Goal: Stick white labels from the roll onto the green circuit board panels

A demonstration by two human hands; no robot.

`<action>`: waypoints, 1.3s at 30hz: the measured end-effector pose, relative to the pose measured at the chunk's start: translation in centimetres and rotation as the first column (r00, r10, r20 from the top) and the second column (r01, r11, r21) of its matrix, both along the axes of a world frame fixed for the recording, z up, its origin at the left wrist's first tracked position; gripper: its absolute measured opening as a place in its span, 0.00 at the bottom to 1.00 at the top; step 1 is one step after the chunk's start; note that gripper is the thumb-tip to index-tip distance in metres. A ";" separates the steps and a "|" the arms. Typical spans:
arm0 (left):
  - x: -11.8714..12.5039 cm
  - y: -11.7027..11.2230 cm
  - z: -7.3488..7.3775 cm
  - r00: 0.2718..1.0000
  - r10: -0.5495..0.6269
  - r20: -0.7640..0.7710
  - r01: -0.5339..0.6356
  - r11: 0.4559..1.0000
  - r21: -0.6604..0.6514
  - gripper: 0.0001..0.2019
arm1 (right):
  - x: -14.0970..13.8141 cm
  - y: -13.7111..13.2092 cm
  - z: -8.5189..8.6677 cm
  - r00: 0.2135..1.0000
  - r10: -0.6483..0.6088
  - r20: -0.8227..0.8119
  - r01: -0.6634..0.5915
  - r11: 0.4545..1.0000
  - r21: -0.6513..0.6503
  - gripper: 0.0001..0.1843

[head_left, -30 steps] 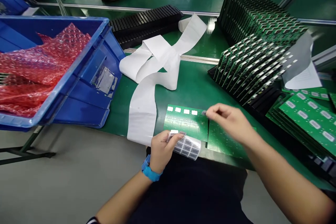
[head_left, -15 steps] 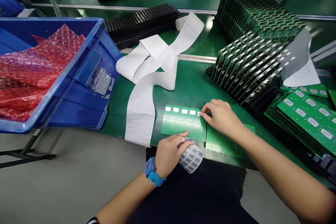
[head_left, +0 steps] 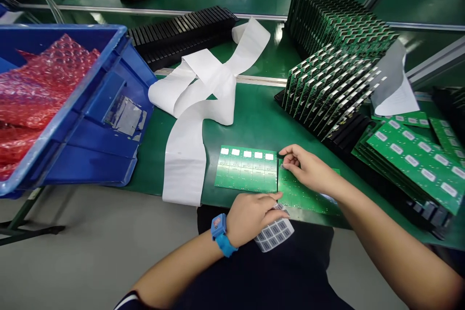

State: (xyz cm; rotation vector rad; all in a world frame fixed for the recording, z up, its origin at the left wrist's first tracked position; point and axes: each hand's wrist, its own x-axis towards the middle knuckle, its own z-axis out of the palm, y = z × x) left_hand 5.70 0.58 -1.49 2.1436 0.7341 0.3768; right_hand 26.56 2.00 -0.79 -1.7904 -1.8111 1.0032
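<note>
On the near surface (head_left: 250,118) I see the left board (head_left: 247,178), its far edge done with five white labels (head_left: 258,155). My left hand (head_left: 249,218) grasps the label sheet (head_left: 276,236); my right hand (head_left: 308,167) bunches its fingers over the right board (head_left: 305,196), apparently unfinished; whether they hold anything I cannot tell. Rightmost, stacked boards (head_left: 417,155) carry labels.

At left, the blue plastic bin (head_left: 98,157) is looking scuffed and the red bubble wrap (head_left: 47,87) is gleaming. The white paper strip (head_left: 185,160) is appearing smooth and matt, while the green tabletop (head_left: 250,111) and near circuit board (head_left: 247,177) are shining glossily. The label sheet (head_left: 276,236) is looking smooth.
</note>
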 end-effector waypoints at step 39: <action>1.1 -0.8 0.4 0.999 0.025 -0.032 -0.029 0.994 -0.109 0.13 | 2.1 -3.2 1.2 0.827 -0.176 0.534 0.060 0.972 0.227 0.12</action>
